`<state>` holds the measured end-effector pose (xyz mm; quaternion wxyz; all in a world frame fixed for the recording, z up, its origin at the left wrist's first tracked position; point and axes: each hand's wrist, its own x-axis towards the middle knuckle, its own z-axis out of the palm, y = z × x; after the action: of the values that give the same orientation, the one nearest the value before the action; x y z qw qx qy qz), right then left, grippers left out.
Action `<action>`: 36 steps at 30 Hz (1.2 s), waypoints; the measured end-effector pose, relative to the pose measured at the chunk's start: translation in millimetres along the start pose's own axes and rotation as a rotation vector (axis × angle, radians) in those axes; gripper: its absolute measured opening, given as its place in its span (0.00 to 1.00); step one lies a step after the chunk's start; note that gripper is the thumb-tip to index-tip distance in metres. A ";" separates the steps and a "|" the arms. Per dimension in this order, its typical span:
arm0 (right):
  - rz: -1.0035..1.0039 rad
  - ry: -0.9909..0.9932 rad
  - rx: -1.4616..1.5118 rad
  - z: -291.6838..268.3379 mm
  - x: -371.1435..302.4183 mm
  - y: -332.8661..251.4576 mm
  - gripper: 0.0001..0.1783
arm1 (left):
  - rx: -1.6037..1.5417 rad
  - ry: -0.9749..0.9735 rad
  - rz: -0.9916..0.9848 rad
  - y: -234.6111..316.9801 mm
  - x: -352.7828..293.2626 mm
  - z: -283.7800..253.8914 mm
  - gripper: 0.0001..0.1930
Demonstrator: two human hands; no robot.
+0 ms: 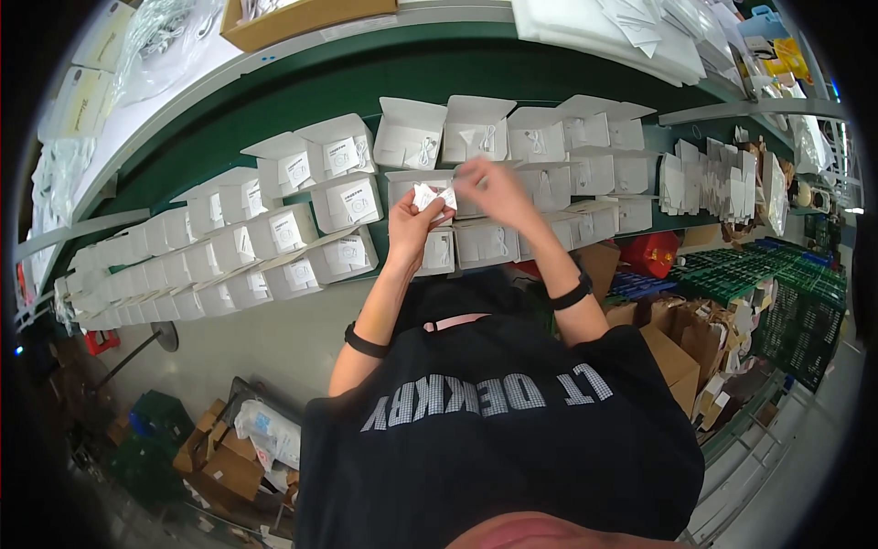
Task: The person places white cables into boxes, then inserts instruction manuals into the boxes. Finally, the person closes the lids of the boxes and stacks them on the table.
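My left hand [410,227] is closed on a few small white printed leaflets [433,198], pinched between thumb and fingers over the rows of boxes. Close by on the right, my right hand [494,189] hovers above the boxes, its fingers smeared by motion, so I cannot tell if they hold anything. Open white boxes with raised lids stand in rows under both hands. An open box [409,128] beyond my hands has a coiled white cable [427,150] in it. Left of my hands, another box holds a leaflet [358,200] lying inside.
The boxes stand on a green bench [338,78]. A shelf above carries a brown carton [311,22] and white foam sheets [604,37]. White flat pieces [709,180] stand upright at right, near green crates [796,311]. Cartons [224,457] lie on the floor at lower left.
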<state>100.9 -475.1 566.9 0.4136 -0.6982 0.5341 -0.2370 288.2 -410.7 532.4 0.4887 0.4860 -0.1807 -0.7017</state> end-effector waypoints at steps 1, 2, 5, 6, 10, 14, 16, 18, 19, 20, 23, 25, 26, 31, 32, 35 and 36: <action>0.002 0.004 0.003 6.3 -5.5 -2.3 0.16 | 0.023 0.005 -0.010 -0.6 -3.5 0.6 0.11; 0.165 -0.133 0.206 16.7 -11.9 -3.3 0.17 | 0.046 0.014 -0.023 -1.7 -9.3 -0.6 0.11; 0.351 -0.274 0.406 31.5 -11.6 5.2 0.17 | 0.008 0.069 -0.067 -2.1 -24.8 -7.2 0.11; 0.372 -0.271 0.396 35.0 -7.4 9.4 0.16 | -0.057 0.106 -0.094 -1.2 -29.6 -9.8 0.11; -0.087 0.094 0.042 50.8 -5.4 20.4 0.13 | -0.110 0.153 -0.091 -9.0 -42.4 -20.3 0.11; 0.038 -0.113 0.273 44.4 -26.4 -0.3 0.12 | 0.010 0.106 -0.071 -18.7 -45.9 -22.1 0.11; 0.232 -0.298 0.468 38.8 -35.0 0.4 0.12 | 0.069 0.070 -0.077 -21.8 -46.4 -15.4 0.12; 0.323 -0.364 0.572 40.1 -42.6 12.9 0.13 | 0.233 0.029 -0.140 -23.7 -46.3 -9.3 0.12; 0.369 -0.394 0.624 39.8 -46.3 19.1 0.13 | 0.315 0.006 -0.171 -24.8 -46.3 -5.5 0.12; 0.372 -0.389 0.625 38.7 -48.9 23.8 0.13 | 0.317 0.001 -0.174 -28.4 -46.2 -3.5 0.12; 0.480 -0.267 0.709 31.8 -55.3 38.9 0.13 | 0.184 -0.077 -0.170 -39.0 -47.1 3.1 0.11; 0.484 -0.181 0.651 21.3 -50.5 49.5 0.12 | 0.118 -0.078 -0.195 -42.3 -45.0 5.8 0.11; 0.485 -0.103 0.591 15.6 -47.1 53.4 0.12 | 0.049 -0.073 -0.215 -42.3 -44.2 7.9 0.11; -0.054 0.209 -0.091 9.6 -60.9 54.6 0.11 | 0.047 -0.061 -0.222 -47.4 -46.3 0.8 0.11; -0.049 0.209 -0.089 10.7 -66.1 44.5 0.11 | 0.049 -0.060 -0.227 -47.3 -47.9 -2.5 0.11; 0.417 -0.397 0.508 24.2 -83.5 13.1 0.11 | 0.358 -0.124 -0.210 -46.0 -54.9 -15.5 0.09; 0.421 -0.401 0.512 30.6 -85.7 14.3 0.11 | 0.358 -0.120 -0.215 -45.8 -58.2 -19.8 0.09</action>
<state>89.5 -385.7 547.8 0.7102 -0.4800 0.4980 -0.1313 284.7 -335.3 519.3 0.3052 0.5389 -0.2784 -0.7341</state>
